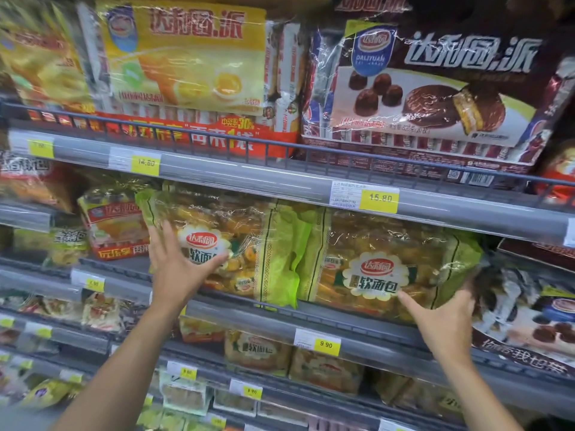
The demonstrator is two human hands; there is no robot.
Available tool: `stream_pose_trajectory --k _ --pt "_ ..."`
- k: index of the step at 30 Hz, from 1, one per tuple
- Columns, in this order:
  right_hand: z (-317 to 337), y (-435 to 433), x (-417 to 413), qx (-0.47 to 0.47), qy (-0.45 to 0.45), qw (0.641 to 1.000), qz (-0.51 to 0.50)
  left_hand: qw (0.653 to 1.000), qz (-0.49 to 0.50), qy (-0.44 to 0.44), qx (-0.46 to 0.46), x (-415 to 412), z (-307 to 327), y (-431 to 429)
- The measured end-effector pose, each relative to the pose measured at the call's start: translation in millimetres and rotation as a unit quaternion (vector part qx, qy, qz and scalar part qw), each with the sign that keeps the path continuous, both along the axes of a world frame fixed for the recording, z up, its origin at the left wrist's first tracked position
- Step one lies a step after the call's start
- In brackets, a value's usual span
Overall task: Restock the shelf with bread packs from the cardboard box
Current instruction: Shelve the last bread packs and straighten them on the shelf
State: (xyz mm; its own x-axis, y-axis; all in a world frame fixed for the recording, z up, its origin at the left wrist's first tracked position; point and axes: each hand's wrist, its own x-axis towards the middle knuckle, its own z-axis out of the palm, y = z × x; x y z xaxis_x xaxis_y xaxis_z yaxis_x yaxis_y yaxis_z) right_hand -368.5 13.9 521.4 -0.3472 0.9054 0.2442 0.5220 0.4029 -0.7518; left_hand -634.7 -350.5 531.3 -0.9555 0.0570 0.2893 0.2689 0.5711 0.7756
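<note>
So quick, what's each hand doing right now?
Left hand: open, fingers spread flat against the left bread pack.
Right hand: open, touching the right bread pack, gripping nothing.

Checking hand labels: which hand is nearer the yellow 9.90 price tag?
Right. The right hand is just right of and slightly above the 9.90 price tag; the left hand is farther up-left.

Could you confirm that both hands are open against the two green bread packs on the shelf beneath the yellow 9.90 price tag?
Not quite: the price tag above those packs reads 15.80; 9.90 is on the rail below them. The head view shows it. Otherwise yes: the left hand and right hand are open against the two green bread packs.
</note>
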Motion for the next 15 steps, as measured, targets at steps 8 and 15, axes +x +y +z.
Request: stream_pose_trajectory --k 8,15 --pt "-3 -9 -12 0.013 -0.058 0.998 0.019 1.000 -0.017 0.012 -0.006 10 -3 13" --pt "0 -3 -11 -0.005 -0.048 0.999 0.017 1.000 -0.009 -0.001 -0.011 5 2 4"
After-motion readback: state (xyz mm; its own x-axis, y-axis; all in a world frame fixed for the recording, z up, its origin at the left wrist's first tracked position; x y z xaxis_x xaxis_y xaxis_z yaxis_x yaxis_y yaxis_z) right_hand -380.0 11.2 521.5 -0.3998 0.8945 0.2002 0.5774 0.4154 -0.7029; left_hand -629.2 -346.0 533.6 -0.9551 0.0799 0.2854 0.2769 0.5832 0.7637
